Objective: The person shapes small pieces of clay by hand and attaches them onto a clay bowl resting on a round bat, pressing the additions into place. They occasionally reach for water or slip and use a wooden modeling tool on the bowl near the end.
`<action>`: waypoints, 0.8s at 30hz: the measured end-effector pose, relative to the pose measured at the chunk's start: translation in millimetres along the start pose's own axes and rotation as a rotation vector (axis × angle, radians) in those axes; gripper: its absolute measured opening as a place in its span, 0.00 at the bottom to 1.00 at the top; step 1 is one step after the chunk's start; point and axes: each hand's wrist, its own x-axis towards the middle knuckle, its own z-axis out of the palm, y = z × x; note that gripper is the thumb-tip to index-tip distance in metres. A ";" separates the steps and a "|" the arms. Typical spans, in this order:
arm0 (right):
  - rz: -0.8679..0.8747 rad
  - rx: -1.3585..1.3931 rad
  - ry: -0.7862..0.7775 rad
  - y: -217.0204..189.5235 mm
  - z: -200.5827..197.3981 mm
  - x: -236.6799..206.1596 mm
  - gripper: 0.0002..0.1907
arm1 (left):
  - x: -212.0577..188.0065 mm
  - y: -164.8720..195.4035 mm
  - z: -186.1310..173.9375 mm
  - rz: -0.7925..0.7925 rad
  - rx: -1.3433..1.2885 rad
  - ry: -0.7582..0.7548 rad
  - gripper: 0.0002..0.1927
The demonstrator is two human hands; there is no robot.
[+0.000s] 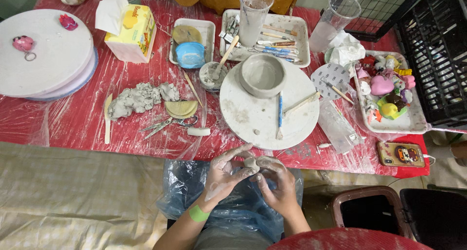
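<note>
Both my left hand [224, 174] and right hand [277, 182] pinch one small clay lump [251, 163]: soft, damp, light; fingertip grip at edges suits.

1. A table [73, 118] in red cloth under clear plastic film carries everything.
2. Far left: stacked round boards [44, 60].
3. Beside them, a tissue box [131, 33].
4. Middle left: a clay heap [138, 98], a wooden tool [107, 119], scissors [165, 125] and a small clay roll [198, 131].
5. Centre: a round turntable [253, 118] bearing a clay bowl [262, 75].
6. Behind: two white trays [210, 31], and a slip cup [212, 76].
7. Right: a tray of coloured figures [413, 123], a phone [401, 154] near the edge.
</note>
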 end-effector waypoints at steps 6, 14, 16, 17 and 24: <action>-0.094 -0.161 -0.006 8.6 -0.1 -4.3 0.27 | -1.6 -5.4 -3.4 0.044 0.081 0.021 0.28; 0.219 0.430 0.028 12.8 1.1 -7.7 0.24 | 2.3 -1.5 1.3 0.138 0.075 0.031 0.30; 0.315 0.534 0.038 9.5 -3.8 -6.0 0.24 | 0.7 7.7 -0.9 0.064 0.086 -0.050 0.31; 0.301 0.492 0.032 7.4 -4.1 -6.2 0.22 | -0.2 11.4 -1.5 0.026 0.091 -0.091 0.31; 0.236 0.215 -0.067 -9.4 -6.6 -4.4 0.20 | -1.4 6.6 -2.1 0.177 0.236 -0.067 0.23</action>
